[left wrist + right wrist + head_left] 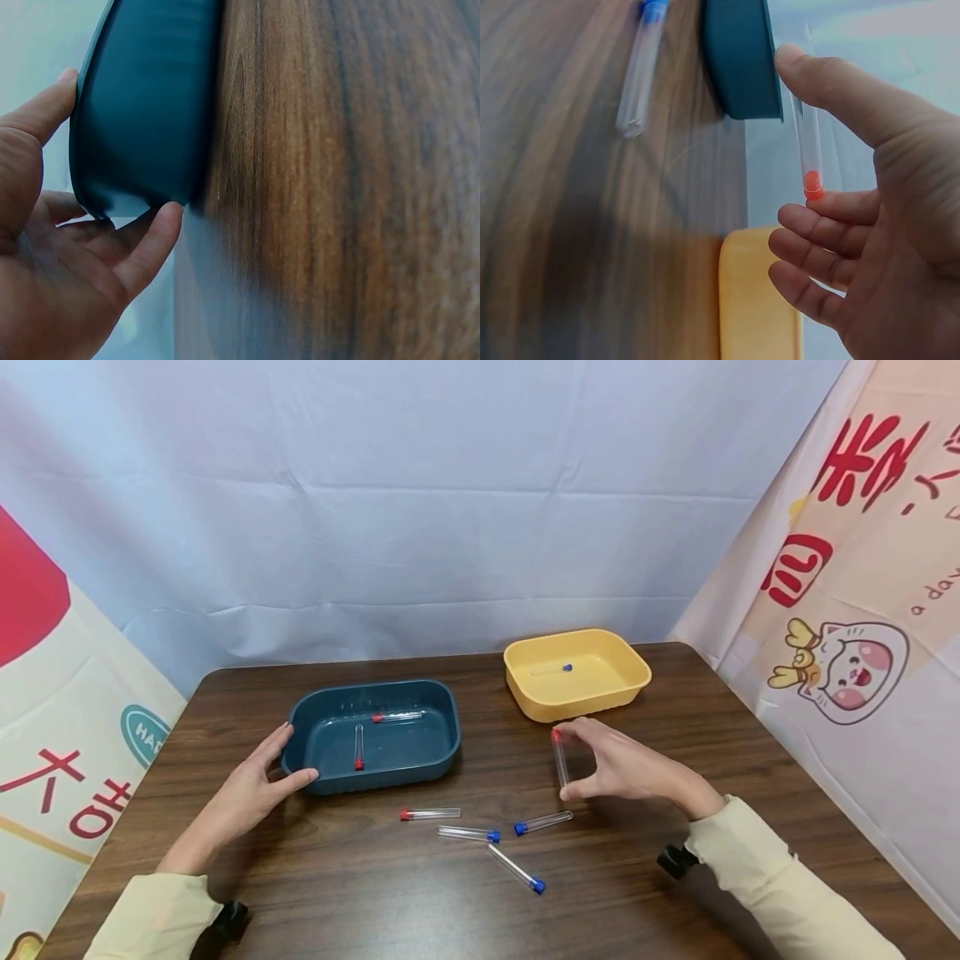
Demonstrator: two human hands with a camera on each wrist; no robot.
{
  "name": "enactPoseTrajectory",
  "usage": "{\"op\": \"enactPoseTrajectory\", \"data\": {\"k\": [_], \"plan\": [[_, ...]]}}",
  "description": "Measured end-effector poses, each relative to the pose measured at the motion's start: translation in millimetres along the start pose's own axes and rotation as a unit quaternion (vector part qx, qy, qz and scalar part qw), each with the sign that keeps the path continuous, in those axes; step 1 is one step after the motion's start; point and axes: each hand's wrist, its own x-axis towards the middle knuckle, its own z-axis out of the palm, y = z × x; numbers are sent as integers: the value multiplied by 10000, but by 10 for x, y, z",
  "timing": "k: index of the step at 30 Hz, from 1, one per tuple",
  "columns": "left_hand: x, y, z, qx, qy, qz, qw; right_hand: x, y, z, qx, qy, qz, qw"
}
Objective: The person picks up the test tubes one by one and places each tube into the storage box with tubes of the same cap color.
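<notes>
My left hand (251,789) rests on the left end of a dark teal plastic basin (397,774), thumb at the rim and fingers spread along its side. Two red-capped test tubes, one upper (397,717) and one lower (358,747), lie inside it. My right hand (630,764) pinches a clear test tube (808,142) lengthwise between thumb and index finger, its red cap at the index finger. The other fingers are loosely bent. This tube is raised in front of the yellow basin (577,706), which holds one blue-capped tube (567,667).
On the brown wooden table (360,885) lie a red-capped tube (435,814) and three blue-capped tubes, at left (461,833), right (547,822) and nearest me (517,868). A white cloth (420,543) hangs behind, printed cloths at both sides.
</notes>
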Motion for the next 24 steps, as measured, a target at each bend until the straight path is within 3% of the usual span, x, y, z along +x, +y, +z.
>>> {"op": "enactPoseTrajectory", "data": {"k": [10,24], "plan": [[-20,-5,26,45,46,4,10000,240,-203,-48,-5,-31,-342,9994],[-6,-15,19,-25,62,25,10000,637,-348,-133,-129,-25,-263,9996]]}}
